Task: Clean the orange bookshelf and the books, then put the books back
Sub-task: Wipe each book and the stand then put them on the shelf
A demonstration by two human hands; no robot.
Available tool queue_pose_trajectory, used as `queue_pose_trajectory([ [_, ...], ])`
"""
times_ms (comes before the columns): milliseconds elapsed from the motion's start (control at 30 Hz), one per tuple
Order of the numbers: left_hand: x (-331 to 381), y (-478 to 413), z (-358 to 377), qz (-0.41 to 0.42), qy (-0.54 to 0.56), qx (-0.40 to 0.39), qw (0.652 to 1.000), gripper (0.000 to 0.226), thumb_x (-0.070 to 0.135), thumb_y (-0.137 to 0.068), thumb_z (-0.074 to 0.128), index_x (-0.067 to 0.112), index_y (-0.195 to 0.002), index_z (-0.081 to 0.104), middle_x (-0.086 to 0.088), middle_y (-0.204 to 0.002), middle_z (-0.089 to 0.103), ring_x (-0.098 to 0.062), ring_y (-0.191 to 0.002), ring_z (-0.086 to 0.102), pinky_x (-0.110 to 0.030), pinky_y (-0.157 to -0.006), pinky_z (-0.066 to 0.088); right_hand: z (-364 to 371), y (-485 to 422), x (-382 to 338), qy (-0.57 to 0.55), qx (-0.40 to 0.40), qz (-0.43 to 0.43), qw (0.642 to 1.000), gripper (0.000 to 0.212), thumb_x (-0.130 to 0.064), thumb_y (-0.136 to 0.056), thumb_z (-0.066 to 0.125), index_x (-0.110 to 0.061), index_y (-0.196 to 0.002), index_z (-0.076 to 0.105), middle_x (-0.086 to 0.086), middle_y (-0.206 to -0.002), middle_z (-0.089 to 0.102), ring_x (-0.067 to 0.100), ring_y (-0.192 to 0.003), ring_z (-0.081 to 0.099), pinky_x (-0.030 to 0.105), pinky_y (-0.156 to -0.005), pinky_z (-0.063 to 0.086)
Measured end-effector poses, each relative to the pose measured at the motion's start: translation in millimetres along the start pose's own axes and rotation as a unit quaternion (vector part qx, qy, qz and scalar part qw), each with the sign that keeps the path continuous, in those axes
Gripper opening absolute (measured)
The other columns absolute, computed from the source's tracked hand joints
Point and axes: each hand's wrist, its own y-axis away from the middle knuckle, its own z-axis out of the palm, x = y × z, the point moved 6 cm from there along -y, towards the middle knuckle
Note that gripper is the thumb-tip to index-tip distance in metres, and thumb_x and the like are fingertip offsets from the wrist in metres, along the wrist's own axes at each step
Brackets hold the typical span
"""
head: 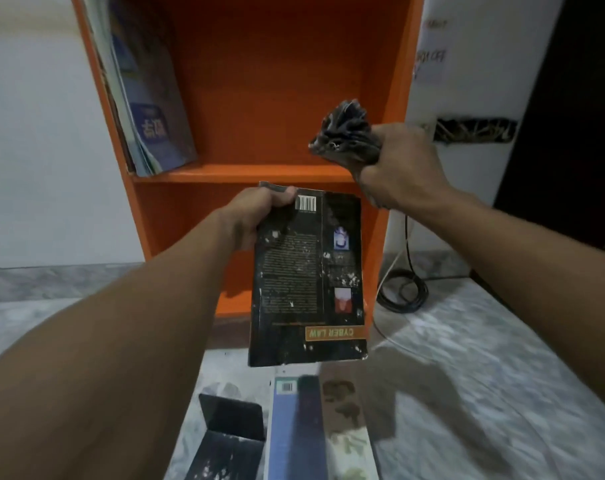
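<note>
Left hand (256,216) is gripping the black paperback (308,278) by its top edge alone, fingers curled round behind and thumb lying on the back cover beside the barcode; the book is hanging at centre frame, in front of the lower compartment of the orange bookshelf (394,81). Right hand (398,161) is clenching a bunched dark cloth (346,136) right of centre, raised in front of the middle shelf board and apart from the book. Cover is showing white flecks and worn corners, so wiping looks not yet complete. Risk 1: a one-edge grip is leaving the lower part of the book free; a firm downward wipe could pull it out of the fingers or swing it, dropping it onto the books on the floor (294,427) and the black bookend (225,431) at bottom centre. Risk 2: the frayed lower right corner could be catching in the cloth folds and tearing. Risk 3: loosened dirt is likely falling onto those floor books directly below. Risk 4: the leaning books (148,109) at upper left are tilting against the side wall; pushing another volume in beside them may be sliding them flat. Cable coil (401,289) is lying on the floor right of the shelf.
</note>
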Motion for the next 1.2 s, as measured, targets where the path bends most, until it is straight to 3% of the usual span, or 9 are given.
queue_pose_trajectory([
  [167, 0, 11, -9, 0.022, 0.047, 0.029, 0.998, 0.011, 0.022, -0.092, 0.065, 0.011, -0.091, 0.067, -0.01, -0.084, 0.073, -0.023, -0.068, 0.071, -0.033, -0.063, 0.059, 25, 33, 4, -0.044, 0.028, -0.036, 0.998, 0.017, -0.017, -0.087, 0.061, -0.024, -0.073, 0.053, 0.003, -0.084, 0.058, 0.019, -0.079, 0.053, 0.027, -0.063, 0.04],
  [267, -16, 15, -18, 0.032, 0.042, 0.04, 0.998, 0.014, 0.02, -0.09, 0.066, 0.008, -0.096, 0.067, -0.013, -0.088, 0.073, -0.025, -0.07, 0.071, -0.036, -0.064, 0.06, 35, 53, 6, -0.022, 0.028, -0.078, 0.996, 0.038, -0.04, -0.087, 0.04, -0.019, -0.102, 0.068, 0.005, -0.093, 0.067, 0.025, -0.089, 0.06, 0.036, -0.073, 0.05],
  [433, -31, 18, -30, 0.028, 0.005, 0.062, 0.998, 0.022, 0.023, -0.089, 0.068, 0.007, -0.104, 0.069, -0.019, -0.107, 0.072, -0.035, -0.093, 0.07, -0.046, -0.084, 0.057, 37, 48, 4, -0.018, 0.086, -0.08, 0.993, 0.038, -0.026, -0.092, 0.05, -0.017, -0.127, 0.062, 0.008, -0.117, 0.069, 0.03, -0.107, 0.063, 0.048, -0.091, 0.051],
  [533, -29, 18, -26, 0.043, -0.005, 0.037, 0.998, 0.02, 0.027, -0.09, 0.067, 0.009, -0.096, 0.069, -0.019, -0.103, 0.073, -0.032, -0.088, 0.071, -0.047, -0.086, 0.056, 76, 71, -4, 0.027, -0.052, -0.082, 0.995, 0.064, -0.001, -0.083, 0.061, -0.018, -0.143, 0.046, 0.016, -0.142, 0.05, 0.035, -0.132, 0.045, 0.052, -0.108, 0.04],
  [633, -21, 17, -34, 0.067, 0.023, 0.058, 0.996, 0.022, 0.028, -0.092, 0.065, 0.008, -0.097, 0.07, -0.016, -0.099, 0.074, -0.031, -0.086, 0.071, -0.045, -0.08, 0.058, 111, 133, -11, 0.038, -0.16, -0.171, 0.971, 0.059, -0.015, -0.085, 0.055, -0.02, -0.143, 0.042, 0.011, -0.15, 0.041, 0.033, -0.138, 0.037, 0.047, -0.111, 0.035],
  [767, -29, 16, -60, 0.066, 0.036, 0.086, 0.993, 0.028, 0.032, -0.093, 0.062, 0.007, -0.104, 0.07, -0.018, -0.107, 0.073, -0.034, -0.096, 0.071, -0.047, -0.087, 0.057, 139, 204, -7, 0.099, -0.39, -0.312, 0.861, 0.037, -0.029, -0.095, 0.053, -0.025, -0.132, 0.051, 0.003, -0.13, 0.054, 0.024, -0.115, 0.056, 0.043, -0.093, 0.052],
  [900, -41, 16, -63, 0.04, 0.053, 0.073, 0.995, 0.036, 0.041, -0.096, 0.056, 0.007, -0.101, 0.069, -0.019, -0.109, 0.072, -0.036, -0.1, 0.069, -0.048, -0.091, 0.054, 87, 129, -4, -0.058, -0.176, -0.179, 0.966, 0.041, -0.011, -0.085, 0.072, -0.022, -0.123, 0.063, 0.006, -0.12, 0.066, 0.025, -0.107, 0.065, 0.031, -0.091, 0.054],
  [1033, -43, 14, -39, 0.018, 0.055, 0.023, 0.998, 0.043, 0.047, -0.097, 0.05, 0.009, -0.091, 0.069, -0.017, -0.098, 0.072, -0.031, -0.086, 0.07, -0.039, -0.079, 0.056, 42, 63, -13, -0.08, 0.062, -0.14, 0.985, 0.042, -0.021, -0.086, 0.057, -0.015, -0.128, 0.06, 0.007, -0.114, 0.069, 0.021, -0.106, 0.064, 0.031, -0.094, 0.051],
  [1200, -28, 9, -13, 0.039, 0.048, -0.009, 0.998, 0.055, 0.055, -0.095, 0.047, 0.005, -0.103, 0.067, -0.023, -0.107, 0.068, -0.038, -0.099, 0.067, -0.049, -0.094, 0.052, 100, 95, -8, -0.013, -0.056, -0.118, 0.991, 0.07, -0.009, -0.083, 0.058, -0.023, -0.147, 0.036, 0.014, -0.152, 0.036, 0.035, -0.141, 0.033, 0.051, -0.112, 0.032],
])
